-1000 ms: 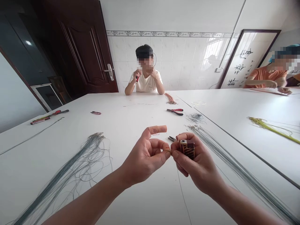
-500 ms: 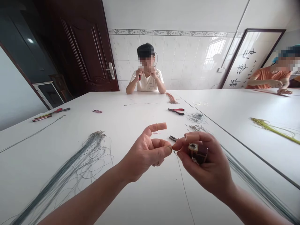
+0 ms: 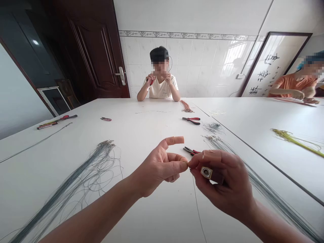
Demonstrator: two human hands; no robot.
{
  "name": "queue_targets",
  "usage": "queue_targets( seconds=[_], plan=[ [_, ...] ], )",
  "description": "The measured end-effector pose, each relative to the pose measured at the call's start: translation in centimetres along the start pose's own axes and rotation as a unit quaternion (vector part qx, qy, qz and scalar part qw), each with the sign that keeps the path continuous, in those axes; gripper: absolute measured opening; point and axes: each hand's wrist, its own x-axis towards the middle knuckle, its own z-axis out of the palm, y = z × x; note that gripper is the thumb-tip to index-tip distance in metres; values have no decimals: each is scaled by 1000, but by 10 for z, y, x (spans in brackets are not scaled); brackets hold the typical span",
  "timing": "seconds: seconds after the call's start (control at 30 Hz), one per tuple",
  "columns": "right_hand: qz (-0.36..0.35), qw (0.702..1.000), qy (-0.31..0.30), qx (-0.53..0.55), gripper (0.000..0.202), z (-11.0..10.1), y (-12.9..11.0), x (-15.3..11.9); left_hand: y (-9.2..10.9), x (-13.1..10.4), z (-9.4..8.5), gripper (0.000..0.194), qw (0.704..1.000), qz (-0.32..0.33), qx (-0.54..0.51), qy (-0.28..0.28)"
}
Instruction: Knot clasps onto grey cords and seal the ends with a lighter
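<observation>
Near the centre of the frame, the left hand (image 3: 162,165) has its grip pinched on the end of a thin dark cord (image 3: 197,202), its index finger and thumb meeting the right hand's fingertips. The cord trails down to the lower edge over the white bench (image 3: 157,219). Right of centre, the right hand (image 3: 225,179) has its grip closed around a small lighter-like case (image 3: 206,172); pliers (image 3: 188,150) lie just beyond, partly hidden. Grey-green cord bundles stretch across the left (image 3: 63,187) and lower right (image 3: 273,194). At upper centre sits a co-worker (image 3: 162,89).
</observation>
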Motion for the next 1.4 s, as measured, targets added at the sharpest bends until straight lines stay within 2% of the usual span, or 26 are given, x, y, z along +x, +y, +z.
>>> queue_targets(
  seconds=[0.13,0.33,0.53,0.67,0.77,0.87,0.93,1.03,1.13,1.27,1.4],
  plan=[
    [15,1000,-16,-11,32,-2,-2,-1,3,0,1,55,1000,-16,-9,-2],
    [31,998,-42,-33,37,-5,-2,0,3,1,2,54,999,-32,-16,0],
    [2,999,-30,-27,46,-2,1,-3,-3,2,1,56,999,-27,-18,-13],
    [-13,998,-61,-10,44,1,-1,-5,-12,4,0,56,999,-24,-27,-27],
    [-12,999,-45,-6,43,1,-1,-3,-15,4,0,56,999,-19,-32,-33],
    [29,999,-23,-39,37,0,1,0,-10,1,1,55,1000,14,-20,-13],
    [92,989,-75,-93,35,-1,4,2,-5,-2,1,53,999,51,-4,10],
    [202,939,-215,-178,28,3,11,1,3,-6,2,50,994,99,8,39],
    [221,905,-299,-206,22,13,23,-6,9,-8,4,50,991,116,20,67],
    [206,906,-319,-189,22,26,37,-16,14,-10,8,52,987,105,59,109],
    [193,919,-309,-151,32,26,41,-14,15,-12,10,51,982,105,90,128]
  ],
)
